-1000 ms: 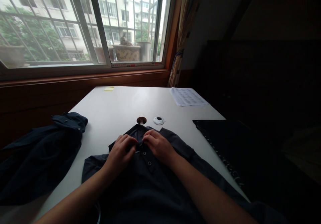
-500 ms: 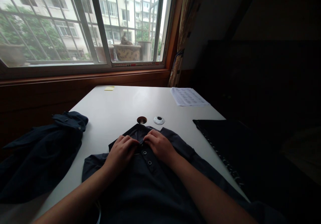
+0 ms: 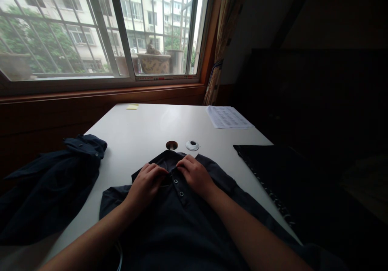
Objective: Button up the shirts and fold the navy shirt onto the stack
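Note:
A dark collared shirt (image 3: 169, 226) lies spread on the white table (image 3: 151, 125), its collar toward the window. My left hand (image 3: 148, 180) pinches the shirt at the left side of the neck opening. On the other side, my right hand (image 3: 195, 176) grips the upper edge of the button placket (image 3: 178, 188) between thumb and fingers. Two ring-shaped snap buttons show on the placket below my fingertips. Exactly what lies between the fingertips is partly hidden by the fingers.
Another dark blue garment (image 3: 57, 186) hangs over the left table edge. Dark cloth (image 3: 266, 170) covers the right side. Farther back are printed sheets (image 3: 228, 117), a yellow sticky note (image 3: 132, 106), a cable hole (image 3: 171, 145) and its round white cover (image 3: 192, 145). A barred window (image 3: 100, 32) stands behind.
My right hand has shifted slightly right and up, drawing the placket edge a little away from my left hand. The placket's snaps tilted and moved slightly with it. My left hand stays nearly still.

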Demonstrator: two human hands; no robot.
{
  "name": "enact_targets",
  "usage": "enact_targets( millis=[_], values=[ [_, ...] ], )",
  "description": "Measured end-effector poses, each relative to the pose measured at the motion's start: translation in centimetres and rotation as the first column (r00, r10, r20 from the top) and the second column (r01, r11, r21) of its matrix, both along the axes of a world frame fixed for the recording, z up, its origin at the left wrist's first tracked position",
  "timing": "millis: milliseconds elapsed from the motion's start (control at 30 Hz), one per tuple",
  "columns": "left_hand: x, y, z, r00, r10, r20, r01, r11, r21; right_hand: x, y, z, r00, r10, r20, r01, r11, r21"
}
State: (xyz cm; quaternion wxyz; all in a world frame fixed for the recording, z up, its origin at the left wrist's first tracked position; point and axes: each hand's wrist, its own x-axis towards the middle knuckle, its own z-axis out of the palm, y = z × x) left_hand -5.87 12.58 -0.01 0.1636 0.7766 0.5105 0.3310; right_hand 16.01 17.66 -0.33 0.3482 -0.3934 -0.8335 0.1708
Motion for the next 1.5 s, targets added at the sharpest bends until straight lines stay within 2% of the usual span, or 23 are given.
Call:
enact_targets(
  millis=[500,833,1000,1333,1500],
  values=[
    [-0.14,-0.10,0.04,0.999,0.020,0.032,-0.018,0.999,-0.049,0.27,-0.09,0.31,0.998,-0.053,-0.037,0.053,0.999,-0.007],
    [0.01,-0.06,-0.62,0.994,-0.027,-0.107,0.024,0.999,-0.035,0.31,-0.09,0.10,0.998,-0.057,-0.034,0.057,0.998,-0.008],
    [0.17,-0.24,-0.35,0.987,-0.026,-0.160,0.021,0.999,-0.030,0.29,-0.04,0.06,0.996,-0.074,-0.055,0.074,0.997,-0.008],
    [0.33,-0.42,-0.10,0.982,-0.031,-0.189,0.027,0.999,-0.024,0.18,-0.14,0.60,0.981,-0.066,-0.182,0.052,0.996,-0.077],
    [0.39,-0.40,0.03,0.974,-0.044,-0.223,0.040,0.999,-0.025,0.29,-0.15,0.52,0.983,-0.025,-0.182,0.024,1.000,-0.005]
  ],
)
